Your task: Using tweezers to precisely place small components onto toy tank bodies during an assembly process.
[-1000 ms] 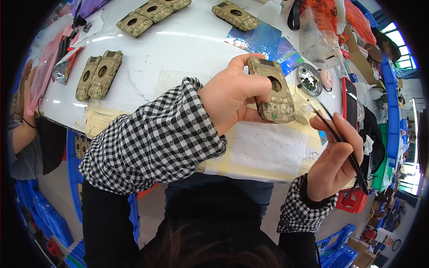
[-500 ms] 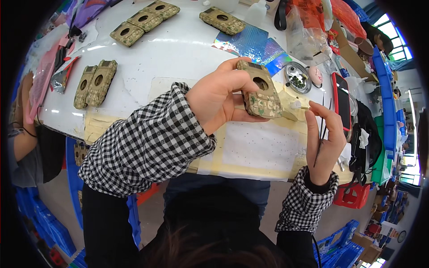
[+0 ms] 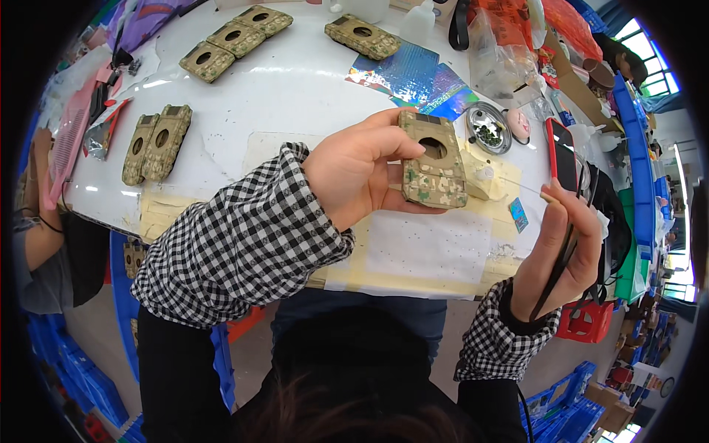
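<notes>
In my left hand (image 3: 362, 166) is a camouflage toy tank hull (image 3: 432, 183), gripped by its left side and tilted, with the round hole in its top showing. My right hand (image 3: 557, 251) pinches a thin stick (image 3: 526, 187) between thumb and forefinger, its fine end pointing left. Dark tweezers (image 3: 555, 277) lie across the same palm, partly hidden by the fingers. Just left of the stick's end, a small container with a white round top (image 3: 484, 173) stands on yellowish paper or tape. A small blue shiny sticker piece (image 3: 518, 215) lies below it.
A round metal dish (image 3: 488, 128) holds small dark green bits. Shiny blue sticker sheets (image 3: 413, 77), a red-edged phone (image 3: 563, 156) and plastic bags (image 3: 502, 59) lie around. Several more tank hulls (image 3: 362, 37) stand further off. Another person's arm (image 3: 37, 229) is at the left.
My right hand has drawn back right and down from the white-topped container with the stick. The small blue sticker piece now shows. The hull in my left hand has turned slightly.
</notes>
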`<act>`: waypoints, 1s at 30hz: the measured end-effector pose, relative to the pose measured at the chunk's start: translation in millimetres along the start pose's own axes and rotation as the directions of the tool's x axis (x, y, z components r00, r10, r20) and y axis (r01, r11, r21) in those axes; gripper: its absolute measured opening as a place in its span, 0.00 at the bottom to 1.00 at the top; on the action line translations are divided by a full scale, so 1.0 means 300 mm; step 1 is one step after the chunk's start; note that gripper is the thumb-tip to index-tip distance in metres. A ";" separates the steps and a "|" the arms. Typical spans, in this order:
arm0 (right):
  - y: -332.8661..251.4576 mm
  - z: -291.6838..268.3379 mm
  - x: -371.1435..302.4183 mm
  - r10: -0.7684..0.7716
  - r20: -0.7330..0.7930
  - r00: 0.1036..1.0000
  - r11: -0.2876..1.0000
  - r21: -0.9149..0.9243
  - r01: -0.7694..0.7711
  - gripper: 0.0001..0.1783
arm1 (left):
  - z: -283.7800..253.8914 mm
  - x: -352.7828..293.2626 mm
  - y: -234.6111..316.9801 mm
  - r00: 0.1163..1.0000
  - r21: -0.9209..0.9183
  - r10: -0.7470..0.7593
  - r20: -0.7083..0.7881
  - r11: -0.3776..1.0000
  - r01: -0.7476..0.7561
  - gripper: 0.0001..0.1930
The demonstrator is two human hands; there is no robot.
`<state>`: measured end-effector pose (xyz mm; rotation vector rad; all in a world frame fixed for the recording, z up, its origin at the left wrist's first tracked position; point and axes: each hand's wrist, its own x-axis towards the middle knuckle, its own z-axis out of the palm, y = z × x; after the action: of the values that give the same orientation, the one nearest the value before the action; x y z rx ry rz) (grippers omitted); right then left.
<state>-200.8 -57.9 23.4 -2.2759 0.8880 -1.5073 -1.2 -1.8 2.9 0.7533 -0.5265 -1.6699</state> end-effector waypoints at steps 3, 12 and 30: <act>-0.012 0.019 0.000 -0.027 0.094 0.995 0.959 0.282 0.000 0.05 | -0.003 0.005 0.000 0.997 0.017 -0.028 0.075 0.999 0.027 0.26; -0.011 0.081 -0.014 0.009 0.248 0.969 0.924 0.369 -0.102 0.04 | -0.007 0.003 0.000 0.995 0.019 -0.037 0.096 0.999 0.036 0.25; -0.004 0.093 -0.020 0.024 0.244 0.970 0.924 0.365 -0.114 0.03 | -0.003 0.005 -0.004 0.996 0.026 -0.038 0.076 0.999 0.036 0.23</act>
<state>-176.8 -56.2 7.6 -2.0586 0.5489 -1.2191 -1.6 -2.9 0.9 0.7226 -0.5910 -1.7347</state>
